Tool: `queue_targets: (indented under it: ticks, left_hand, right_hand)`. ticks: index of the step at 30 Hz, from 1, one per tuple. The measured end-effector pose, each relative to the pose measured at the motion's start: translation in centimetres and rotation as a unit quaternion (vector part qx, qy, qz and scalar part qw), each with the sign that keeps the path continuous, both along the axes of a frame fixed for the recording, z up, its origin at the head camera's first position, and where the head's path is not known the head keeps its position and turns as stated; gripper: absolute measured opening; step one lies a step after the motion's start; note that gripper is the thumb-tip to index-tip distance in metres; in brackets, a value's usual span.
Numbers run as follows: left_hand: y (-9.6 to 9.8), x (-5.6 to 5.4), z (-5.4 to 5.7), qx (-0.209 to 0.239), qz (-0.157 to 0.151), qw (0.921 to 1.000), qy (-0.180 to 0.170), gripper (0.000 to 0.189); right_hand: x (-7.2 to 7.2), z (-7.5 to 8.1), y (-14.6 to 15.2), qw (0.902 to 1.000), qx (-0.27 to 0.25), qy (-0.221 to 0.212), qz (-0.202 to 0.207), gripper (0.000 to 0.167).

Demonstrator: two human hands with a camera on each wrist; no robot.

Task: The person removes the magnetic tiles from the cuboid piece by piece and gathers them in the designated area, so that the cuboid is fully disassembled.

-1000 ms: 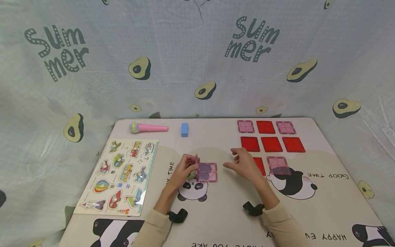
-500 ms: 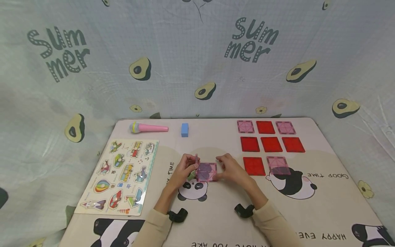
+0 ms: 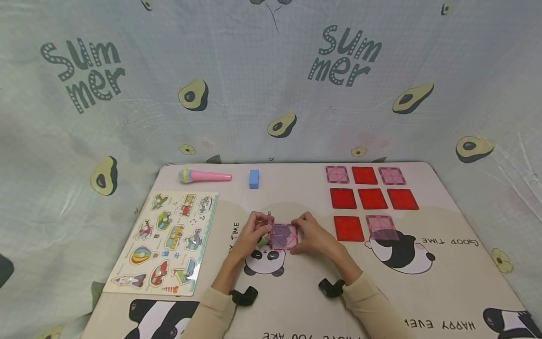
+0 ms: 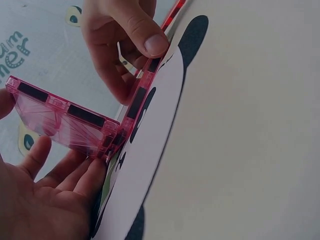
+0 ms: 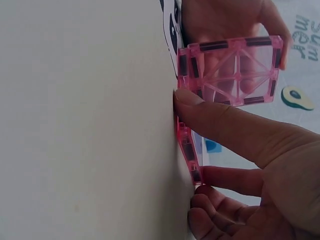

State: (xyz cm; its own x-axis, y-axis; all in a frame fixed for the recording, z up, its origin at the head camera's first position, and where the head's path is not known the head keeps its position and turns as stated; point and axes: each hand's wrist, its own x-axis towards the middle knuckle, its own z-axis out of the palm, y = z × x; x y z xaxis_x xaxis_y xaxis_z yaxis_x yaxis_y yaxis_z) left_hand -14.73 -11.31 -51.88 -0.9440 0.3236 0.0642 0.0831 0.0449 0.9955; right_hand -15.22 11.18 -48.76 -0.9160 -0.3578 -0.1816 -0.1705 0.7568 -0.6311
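Observation:
A pink see-through magnetic tile (image 3: 284, 237) lies flat on the mat, over part of a printed panda. Along its left edge stands a second pink tile (image 5: 237, 72), upright and joined to it at a corner-like angle. My left hand (image 3: 249, 239) holds the upright tile, fingers behind its outer face and thumb at its top edge. My right hand (image 3: 314, 237) pinches the flat tile by its right side, the thumb (image 5: 190, 97) at the near edge and a finger at the far corner.
Red tiles (image 3: 372, 198) and pink tiles (image 3: 381, 228) lie in rows at the right. At the left is a puzzle board (image 3: 169, 245) with vehicle pictures. A pink toy microphone (image 3: 207, 176) and a blue block (image 3: 253, 179) lie at the back, before a hanging avocado-print cloth (image 3: 237, 94).
My right hand has come left from beside the red tiles and taken hold of the flat tile's right side. The left hand keeps its place on the upright tile.

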Motion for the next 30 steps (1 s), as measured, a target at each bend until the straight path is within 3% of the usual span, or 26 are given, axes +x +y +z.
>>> queue_targets:
  ticks: [7, 20, 26, 30]
  left_hand:
    - [-0.1, -0.1, -0.3, -0.003, 0.002, 1.0, 0.004, 0.031]
    - [-0.3, 0.0, -0.4, -0.028, 0.033, 0.999, 0.011, 0.035]
    - [-0.3, 0.0, -0.4, -0.037, 0.038, 0.9986, 0.009, 0.036]
    - [-0.3, 0.0, -0.4, -0.05, 0.056, 0.997, 0.019, 0.035]
  right_hand:
    - [-0.1, -0.1, 0.1, 0.9999, -0.008, -0.01, -0.001, 0.073]
    - [-0.1, 0.2, 1.4, 0.9994, -0.009, -0.025, -0.021, 0.074]
    - [-0.3, 0.3, 2.3, 0.9988, -0.027, -0.035, -0.021, 0.075]
    - [-0.5, 0.3, 2.8, 0.9973, -0.051, -0.047, -0.021, 0.076]
